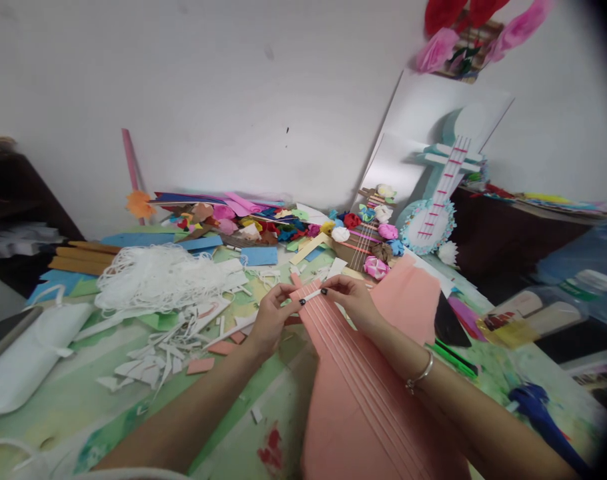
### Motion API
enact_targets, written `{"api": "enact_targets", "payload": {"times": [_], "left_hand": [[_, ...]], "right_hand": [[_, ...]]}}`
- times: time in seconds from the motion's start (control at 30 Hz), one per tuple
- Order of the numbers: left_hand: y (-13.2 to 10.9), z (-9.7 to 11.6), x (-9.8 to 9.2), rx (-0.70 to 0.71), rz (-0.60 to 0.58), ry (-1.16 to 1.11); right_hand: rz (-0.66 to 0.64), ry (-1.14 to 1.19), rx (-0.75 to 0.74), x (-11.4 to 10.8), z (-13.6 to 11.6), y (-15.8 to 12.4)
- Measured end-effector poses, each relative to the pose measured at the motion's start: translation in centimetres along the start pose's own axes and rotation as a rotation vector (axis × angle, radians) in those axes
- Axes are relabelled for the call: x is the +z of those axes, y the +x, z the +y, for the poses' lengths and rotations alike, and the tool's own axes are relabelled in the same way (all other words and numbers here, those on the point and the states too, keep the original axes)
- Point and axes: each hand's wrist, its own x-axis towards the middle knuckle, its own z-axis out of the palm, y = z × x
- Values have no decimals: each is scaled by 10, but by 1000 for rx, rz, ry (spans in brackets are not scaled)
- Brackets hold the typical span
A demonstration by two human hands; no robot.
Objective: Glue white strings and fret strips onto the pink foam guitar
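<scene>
In the head view, my left hand (271, 317) and right hand (356, 303), close together, pinched a white strip (312, 295) at the far end of the pink instrument (343, 400) over the table (233, 437). White papers (23, 239) lay inside the dark shelf (18, 177); I couldn't tell what the plastic bottle (591, 287) held.

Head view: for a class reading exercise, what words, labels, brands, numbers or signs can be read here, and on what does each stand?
Readable text: none.
Green label on the clear bottle: too blurred to read.
Reddish print on the pale packet: too blurred to read.
Pink stringed instrument and the white strip at its neck: no writing shows.
</scene>
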Motion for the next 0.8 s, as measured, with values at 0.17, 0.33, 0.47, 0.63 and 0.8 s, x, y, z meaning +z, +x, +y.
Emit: {"api": "enact_targets", "payload": {"times": [0.17,0.33,0.47,0.63,0.8], "left_hand": [[-1,3,2,-46,32,-4],[0,4,0,-32,6,5],[1,1,-2,-35,0,15],[1,0,-1,-46,7,20],[2,-1,0,-88,70,32]], "right_hand": [[7,1,-1,1,4,2],[11,-8,-12,2,9,2],[11,-20,-22,2,11,2],[12,-52,-34,3,13,2],[2,-139,-29,0,14,1]]}}
